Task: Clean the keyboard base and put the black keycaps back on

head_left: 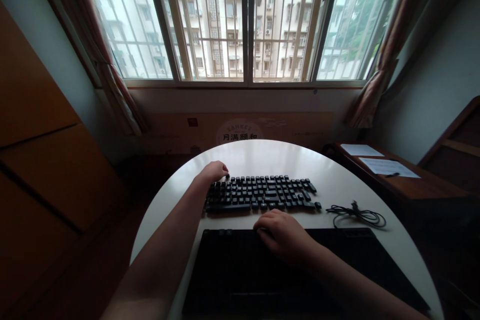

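Loose black keycaps (270, 193) lie in close rows on the white round table. At the far left corner of these rows, my left hand (216, 170) has its fingers closed at a single keycap (227, 176). A wide black keyboard base (228, 275) lies nearer to me, with a few keycaps (225, 232) along its upper left edge. My right hand (279, 230) is over the base's upper edge, fingers curled down and pressed together; whatever is under its fingertips is hidden.
A coiled black cable (356, 215) lies on the table (258, 155) right of the keycaps. Paper sheets (390, 167) and a pen (392, 175) are on a brown wooden desk (431, 185) at the right. Behind the table stand a long printed box (168, 130) and a barred window (247, 25).
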### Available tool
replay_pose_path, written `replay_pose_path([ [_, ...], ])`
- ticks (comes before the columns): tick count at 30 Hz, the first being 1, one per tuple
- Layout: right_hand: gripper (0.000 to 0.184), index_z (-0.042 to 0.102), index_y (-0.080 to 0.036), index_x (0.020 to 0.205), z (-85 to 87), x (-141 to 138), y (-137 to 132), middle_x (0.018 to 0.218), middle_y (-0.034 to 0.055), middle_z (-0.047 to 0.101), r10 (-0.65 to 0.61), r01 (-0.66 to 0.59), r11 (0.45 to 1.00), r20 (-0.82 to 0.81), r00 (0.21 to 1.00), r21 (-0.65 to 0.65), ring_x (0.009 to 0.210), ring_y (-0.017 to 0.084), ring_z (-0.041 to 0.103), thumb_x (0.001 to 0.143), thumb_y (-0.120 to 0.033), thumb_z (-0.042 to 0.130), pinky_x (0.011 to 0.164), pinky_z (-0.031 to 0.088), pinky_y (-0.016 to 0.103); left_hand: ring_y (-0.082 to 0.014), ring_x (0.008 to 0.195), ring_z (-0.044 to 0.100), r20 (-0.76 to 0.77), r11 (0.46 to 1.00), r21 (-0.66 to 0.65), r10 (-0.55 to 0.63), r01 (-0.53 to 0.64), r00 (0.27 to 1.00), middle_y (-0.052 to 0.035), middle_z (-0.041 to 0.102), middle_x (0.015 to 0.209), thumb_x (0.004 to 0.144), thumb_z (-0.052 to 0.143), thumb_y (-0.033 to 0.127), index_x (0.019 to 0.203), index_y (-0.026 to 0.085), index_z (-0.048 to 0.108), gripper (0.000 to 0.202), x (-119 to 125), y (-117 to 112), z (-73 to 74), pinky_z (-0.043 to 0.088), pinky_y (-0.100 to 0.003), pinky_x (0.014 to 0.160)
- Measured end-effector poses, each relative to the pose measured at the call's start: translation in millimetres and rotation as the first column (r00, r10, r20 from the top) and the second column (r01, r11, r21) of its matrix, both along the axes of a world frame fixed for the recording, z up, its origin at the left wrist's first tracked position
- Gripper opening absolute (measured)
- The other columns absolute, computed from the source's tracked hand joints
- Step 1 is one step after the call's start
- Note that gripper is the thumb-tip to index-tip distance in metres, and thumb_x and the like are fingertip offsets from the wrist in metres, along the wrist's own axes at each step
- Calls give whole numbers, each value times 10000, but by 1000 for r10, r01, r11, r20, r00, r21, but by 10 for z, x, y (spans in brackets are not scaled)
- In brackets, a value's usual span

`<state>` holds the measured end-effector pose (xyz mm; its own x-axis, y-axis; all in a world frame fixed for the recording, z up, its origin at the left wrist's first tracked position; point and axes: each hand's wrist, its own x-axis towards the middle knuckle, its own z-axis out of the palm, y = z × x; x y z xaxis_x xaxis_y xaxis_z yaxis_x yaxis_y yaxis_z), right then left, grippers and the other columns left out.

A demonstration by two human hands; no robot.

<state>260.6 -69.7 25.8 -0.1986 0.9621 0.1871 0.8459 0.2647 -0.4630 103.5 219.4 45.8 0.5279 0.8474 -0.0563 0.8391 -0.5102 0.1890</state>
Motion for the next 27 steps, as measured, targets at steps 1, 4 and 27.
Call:
replay_pose_path([
  [1, 204, 739, -230, 998, 4, -2, -1, 1002, 28, 737, 1, -1, 1000, 0, 1000, -4, 951, 202, 626, 910, -191, 558, 868, 439, 307, -197, 948, 683, 3, 1000, 4, 6, -6, 1000, -44, 775, 1017, 785, 624, 303, 958, 237, 798, 254, -2, 3, 2, 484, -221, 800],
  [4, 211, 738, -235, 1015, 10, -5, 0, 1018, 28, 737, 2, -2, 1000, -1, 1000, -6, 957, 203, 625, 915, -198, 556, 870, 443, 309, -199, 952, 685, -1, 1000, 7, 5, -5, 1000, -46, 774, 1022, 775, 638, 300, 980, 233, 795, 266, 1, 1, 13, 485, -227, 801],
  [27, 223, 740, -213, 1069, 0, 43, -18, 1056, 71, 725, 28, -27, 1000, 79, 996, -10, 1017, 226, 620, 932, -243, 566, 915, 444, 329, -216, 862, 677, 125, 953, -124, -263, 278, 957, 8, 769, 883, 717, 729, 383, 923, 261, 801, 250, -214, -1514, 896, 468, -271, 797],
])
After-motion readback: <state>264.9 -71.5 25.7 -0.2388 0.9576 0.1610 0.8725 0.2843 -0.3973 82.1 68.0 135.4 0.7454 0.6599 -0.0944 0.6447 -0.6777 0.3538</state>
